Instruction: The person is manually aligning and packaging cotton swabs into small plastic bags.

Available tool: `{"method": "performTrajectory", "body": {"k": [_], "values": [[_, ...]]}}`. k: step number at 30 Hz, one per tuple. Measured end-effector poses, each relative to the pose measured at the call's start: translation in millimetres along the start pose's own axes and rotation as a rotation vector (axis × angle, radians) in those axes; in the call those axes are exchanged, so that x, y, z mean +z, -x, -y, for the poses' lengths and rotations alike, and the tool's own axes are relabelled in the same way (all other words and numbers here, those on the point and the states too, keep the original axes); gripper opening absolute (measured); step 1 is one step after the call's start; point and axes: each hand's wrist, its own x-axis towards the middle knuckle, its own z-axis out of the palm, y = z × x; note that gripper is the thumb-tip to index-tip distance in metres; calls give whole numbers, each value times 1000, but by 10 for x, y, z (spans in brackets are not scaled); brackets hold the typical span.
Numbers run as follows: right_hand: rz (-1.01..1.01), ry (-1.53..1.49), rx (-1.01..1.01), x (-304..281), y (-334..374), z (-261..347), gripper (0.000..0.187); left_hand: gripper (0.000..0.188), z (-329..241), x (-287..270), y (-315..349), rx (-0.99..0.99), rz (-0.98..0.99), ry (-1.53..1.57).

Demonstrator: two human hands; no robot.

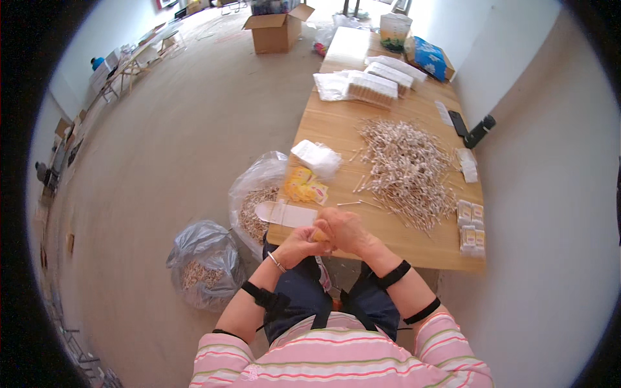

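Note:
My left hand and my right hand meet at the near edge of the wooden table. Both are closed, their fingers pressed together. A small yellow-orange piece shows in my left hand's fingers; most of it is hidden. Whatever my right fingers grip is covered. Just left of the hands lies a flat white strip with a rounded end. Beyond it are printed yellow cards and a stack of clear plastic sleeves. A large loose heap of cotton swabs spreads to the right.
Small filled packets line the table's right edge, with a black bottle farther back. Bundled swab packs lie at the far end. Two plastic bags of swabs, one grey, one clear, stand on the floor at left.

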Motion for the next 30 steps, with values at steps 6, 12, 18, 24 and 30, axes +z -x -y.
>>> {"method": "performTrajectory", "body": {"k": [6, 12, 18, 24, 30], "values": [[210, 93, -45, -264, 431, -59, 23, 18, 218, 512, -204, -30, 137, 33], [208, 36, -1, -200, 737, -141, 32, 18, 410, 654, -269, 76, 134, -412], [230, -162, -33, -94, 781, -141, 40, 22, 526, 667, -183, 191, 65, -512], [57, -252, -21, -18, 809, -179, 32, 21, 612, 485, -177, 53, 25, -335], [-204, -238, -87, -234, 843, -221, 26, 14, 240, 614, -139, 149, 14, -138]]}}
